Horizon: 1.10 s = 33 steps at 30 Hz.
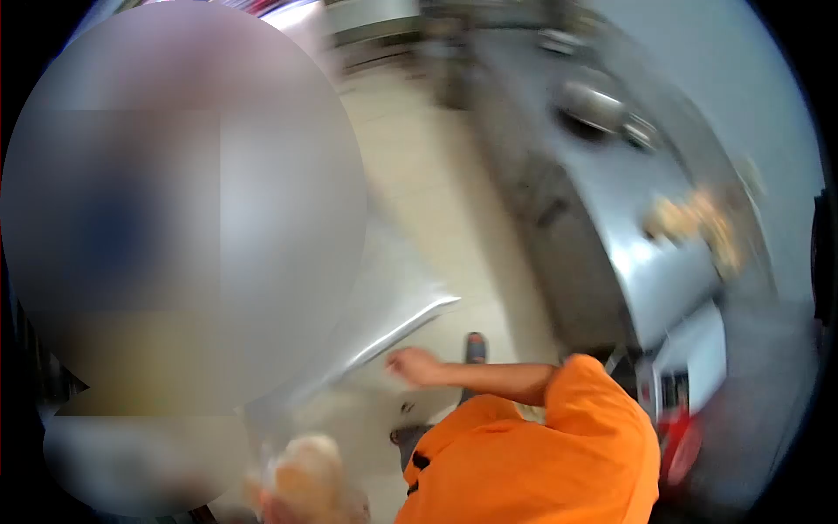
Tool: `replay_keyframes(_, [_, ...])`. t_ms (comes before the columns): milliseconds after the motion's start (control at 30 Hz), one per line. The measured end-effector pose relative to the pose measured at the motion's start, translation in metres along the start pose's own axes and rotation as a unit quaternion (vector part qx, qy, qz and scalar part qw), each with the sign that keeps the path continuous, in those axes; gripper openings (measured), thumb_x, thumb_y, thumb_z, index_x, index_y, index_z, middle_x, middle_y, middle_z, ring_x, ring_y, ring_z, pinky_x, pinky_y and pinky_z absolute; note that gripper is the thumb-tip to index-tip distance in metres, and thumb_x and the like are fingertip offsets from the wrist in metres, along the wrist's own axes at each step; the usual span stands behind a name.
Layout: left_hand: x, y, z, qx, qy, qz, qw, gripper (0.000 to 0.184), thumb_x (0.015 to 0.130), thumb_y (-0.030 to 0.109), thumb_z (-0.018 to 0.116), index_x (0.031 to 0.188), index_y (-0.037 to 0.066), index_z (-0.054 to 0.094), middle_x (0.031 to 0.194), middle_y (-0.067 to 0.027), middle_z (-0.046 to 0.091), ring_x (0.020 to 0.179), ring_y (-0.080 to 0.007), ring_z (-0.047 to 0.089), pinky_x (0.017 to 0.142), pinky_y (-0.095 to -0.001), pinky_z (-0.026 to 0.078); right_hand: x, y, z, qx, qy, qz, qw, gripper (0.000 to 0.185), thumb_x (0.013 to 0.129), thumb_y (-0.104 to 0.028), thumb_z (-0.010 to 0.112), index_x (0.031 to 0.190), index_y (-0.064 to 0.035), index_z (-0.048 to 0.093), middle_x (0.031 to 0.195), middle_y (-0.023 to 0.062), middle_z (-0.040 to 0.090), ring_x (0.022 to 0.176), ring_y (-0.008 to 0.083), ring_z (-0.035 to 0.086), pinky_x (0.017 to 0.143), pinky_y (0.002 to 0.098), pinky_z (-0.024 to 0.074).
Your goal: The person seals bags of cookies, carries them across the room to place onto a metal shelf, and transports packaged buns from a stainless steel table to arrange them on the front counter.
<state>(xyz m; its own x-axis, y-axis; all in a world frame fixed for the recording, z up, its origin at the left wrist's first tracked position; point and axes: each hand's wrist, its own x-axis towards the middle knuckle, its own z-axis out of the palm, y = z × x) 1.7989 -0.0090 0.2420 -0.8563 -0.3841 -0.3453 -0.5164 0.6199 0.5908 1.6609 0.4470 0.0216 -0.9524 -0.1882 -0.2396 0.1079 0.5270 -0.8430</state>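
Observation:
My right hand (415, 366) hangs near the edge of a shiny metal table (384, 327), its fingers loosely curled. Nothing shows in it, and it looks slightly apart from the edge. At the bottom left, my left hand (281, 508) is badly smeared by motion. It appears to grip a pale tan, lumpy bundle (307, 467) that looks like food; its exact kind cannot be made out. My orange shirt (541, 463) fills the lower middle.
A long steel counter (602, 201) runs along the right wall, bearing a round metal pot (592, 103) and pale orange-tan pieces (694, 223). A white device (694, 354) and a red object (679, 444) stand by its near end. Tiled floor (436, 175) lies between table and counter. A large blur covers the left.

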Motion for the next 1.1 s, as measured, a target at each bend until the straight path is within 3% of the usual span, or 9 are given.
replay_keyframes(67, [-0.025,-0.054,0.011,0.017,0.175,0.126,0.976,0.043,0.106,0.031,0.049,0.090,-0.007,0.060,0.073,-0.0126,0.062,0.066,-0.0181,0.050,0.061,-0.0360,0.046,0.010,-0.008,0.046,-0.059,0.040,-0.098,0.993,0.020,0.091,-0.013,0.063,0.108,-0.0039,0.069,0.102,0.0186,0.069,0.087,0.0339,0.070,0.078,0.0436,0.0553])
replay_keyframes(100, [-0.052,-0.009,0.012,-0.053,0.238,0.179,0.953,0.039,0.105,0.029,0.051,0.088,-0.005,0.058,0.069,-0.0091,0.056,0.064,-0.0162,0.045,0.058,-0.0344,0.041,0.018,-0.014,0.066,-0.044,0.023,-0.086,0.995,0.020,0.091,-0.013,0.064,0.107,-0.0025,0.069,0.103,0.0197,0.069,0.088,0.0339,0.070,0.078,0.0431,0.0556])
replay_keyframes(133, [-0.064,-0.040,-0.005,-0.052,0.273,0.142,0.950,0.039,0.105,0.029,0.051,0.088,-0.005,0.058,0.069,-0.0091,0.056,0.064,-0.0162,0.045,0.058,-0.0344,0.041,0.024,-0.024,0.084,-0.025,0.042,-0.096,0.994,0.021,0.091,-0.016,0.066,0.107,-0.0018,0.069,0.105,0.0200,0.068,0.086,0.0346,0.069,0.077,0.0427,0.0559])
replay_keyframes(233, [-0.075,-0.111,-0.039,0.050,0.207,-0.029,0.977,0.037,0.104,0.027,0.054,0.084,-0.004,0.056,0.066,-0.0061,0.050,0.063,-0.0142,0.041,0.055,-0.0350,0.037,0.040,-0.071,0.132,-0.112,0.089,-0.069,0.987,0.026,0.089,-0.018,0.069,0.109,-0.0021,0.068,0.108,0.0216,0.067,0.094,0.0381,0.067,0.082,0.0448,0.0542])
replay_keyframes(300, [-0.072,-0.137,-0.067,-0.035,0.214,-0.059,0.974,0.036,0.104,0.026,0.056,0.082,-0.003,0.054,0.063,-0.0041,0.044,0.061,-0.0127,0.038,0.054,-0.0338,0.033,0.045,-0.113,0.158,-0.115,0.080,-0.004,0.990,0.028,0.088,-0.018,0.070,0.111,-0.0024,0.067,0.112,0.0225,0.066,0.104,0.0400,0.063,0.090,0.0465,0.0510])
replay_keyframes(500, [-0.023,-0.214,-0.144,-0.075,0.205,-0.110,0.970,0.035,0.104,0.023,0.055,0.080,-0.003,0.053,0.063,-0.0031,0.043,0.060,-0.0118,0.038,0.053,-0.0307,0.032,0.101,-0.173,0.216,-0.180,0.098,-0.079,0.976,0.029,0.086,-0.015,0.070,0.110,0.0007,0.065,0.111,0.0244,0.064,0.104,0.0415,0.061,0.090,0.0471,0.0504])
replay_keyframes(700, [0.107,-0.267,-0.198,-0.036,0.284,-0.064,0.956,0.034,0.103,0.021,0.055,0.081,-0.004,0.054,0.063,-0.0044,0.049,0.061,-0.0126,0.041,0.054,-0.0331,0.035,0.205,-0.185,0.288,-0.281,0.155,-0.024,0.947,0.039,0.083,-0.018,0.071,0.116,0.0010,0.063,0.117,0.0230,0.064,0.109,0.0400,0.060,0.091,0.0490,0.0486])
replay_keyframes(800, [0.191,-0.264,-0.245,-0.035,0.228,-0.081,0.970,0.035,0.103,0.022,0.055,0.082,-0.005,0.054,0.063,-0.0078,0.048,0.060,-0.0143,0.041,0.055,-0.0345,0.036,0.280,-0.197,0.326,-0.280,0.231,-0.010,0.932,0.041,0.082,-0.016,0.070,0.117,0.0022,0.061,0.113,0.0220,0.064,0.109,0.0399,0.059,0.089,0.0505,0.0483])
replay_keyframes(1100, [0.467,-0.124,-0.348,-0.064,0.187,0.033,0.980,0.036,0.101,0.022,0.058,0.079,-0.005,0.050,0.060,-0.0072,0.040,0.058,-0.0129,0.037,0.053,-0.0333,0.035,0.459,-0.301,0.381,-0.244,0.259,0.022,0.934,0.036,0.080,-0.011,0.069,0.112,0.0026,0.062,0.104,0.0211,0.065,0.097,0.0418,0.061,0.084,0.0513,0.0488])
